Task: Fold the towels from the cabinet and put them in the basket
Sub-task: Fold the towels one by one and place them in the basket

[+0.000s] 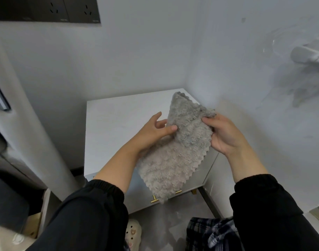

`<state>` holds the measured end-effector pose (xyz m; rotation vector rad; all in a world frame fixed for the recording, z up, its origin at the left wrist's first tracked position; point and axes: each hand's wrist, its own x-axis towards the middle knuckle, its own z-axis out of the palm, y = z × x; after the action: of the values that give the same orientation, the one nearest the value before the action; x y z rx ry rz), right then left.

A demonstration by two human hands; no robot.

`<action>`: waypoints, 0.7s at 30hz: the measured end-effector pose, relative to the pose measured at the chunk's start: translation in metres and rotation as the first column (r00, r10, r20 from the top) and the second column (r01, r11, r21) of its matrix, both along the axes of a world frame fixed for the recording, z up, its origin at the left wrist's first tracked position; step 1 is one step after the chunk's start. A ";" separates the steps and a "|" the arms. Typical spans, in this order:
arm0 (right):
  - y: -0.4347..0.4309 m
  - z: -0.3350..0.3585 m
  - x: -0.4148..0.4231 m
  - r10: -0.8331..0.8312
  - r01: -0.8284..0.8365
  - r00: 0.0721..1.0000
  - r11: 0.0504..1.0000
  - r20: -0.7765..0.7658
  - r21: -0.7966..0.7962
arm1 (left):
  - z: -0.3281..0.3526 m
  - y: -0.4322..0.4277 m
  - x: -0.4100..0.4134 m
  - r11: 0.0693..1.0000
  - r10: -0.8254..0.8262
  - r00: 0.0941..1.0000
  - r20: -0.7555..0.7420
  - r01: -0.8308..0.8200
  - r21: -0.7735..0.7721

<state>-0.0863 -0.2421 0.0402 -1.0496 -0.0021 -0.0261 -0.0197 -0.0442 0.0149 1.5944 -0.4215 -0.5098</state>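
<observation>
Both hands are up in front of the chest w/ one grey fluffy towel [175, 160] held in the air above the white cabinet [118, 124] — not laid on its top. The right hand [225, 134] is closed in a pinch on the towel's upper right edge, thumb on the near face and fingers curled behind, so that corner stays put as the anchor. The left hand [155, 133] is only partly closed: thumb lying across the front of the cloth near the crease, the other fingers spread loosely behind it (how much they actually grip is hidden by the fabric). An upper flap is tipped up and back, peaking toward the wall corner, while the longer lower part hangs down at a slant, its zigzag edge reaching past the cabinet front w/ the gold handles [154, 200]. Prob. the fold is being made mid-air, at the crease between the hands, because the cloth is small and soft enough to manage w/o a surface. Basket isn't visible in this view — so the fold looks unfinished and the drop-off not yet started. Limp pile like this will sag if either pinch loosens.
</observation>
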 end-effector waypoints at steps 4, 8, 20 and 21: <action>-0.006 0.003 -0.008 0.134 -0.130 0.989 0.990 0.066 -0.057 | 0.004 0.003 0.004 0.967 -0.171 0.968 -0.182 0.130 -0.220; -0.005 0.003 -0.009 -0.003 0.012 0.999 0.974 0.042 -0.227 | 0.009 0.003 -0.003 0.951 -0.209 0.954 -0.214 0.147 -0.271; -0.003 -0.008 0.002 -0.427 0.379 0.897 0.608 0.115 -0.697 | 0.014 0.010 0.001 0.956 0.146 0.968 0.205 -0.192 0.223; -0.003 -0.008 0.003 -0.427 0.385 0.894 0.580 0.135 -0.718 | 0.013 0.012 0.003 0.949 0.124 0.969 0.216 -0.179 0.259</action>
<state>-0.0835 -0.2448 0.0327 -1.8556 0.3094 -0.4589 -0.0166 -0.0319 0.0283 1.9420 -0.3826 -0.3016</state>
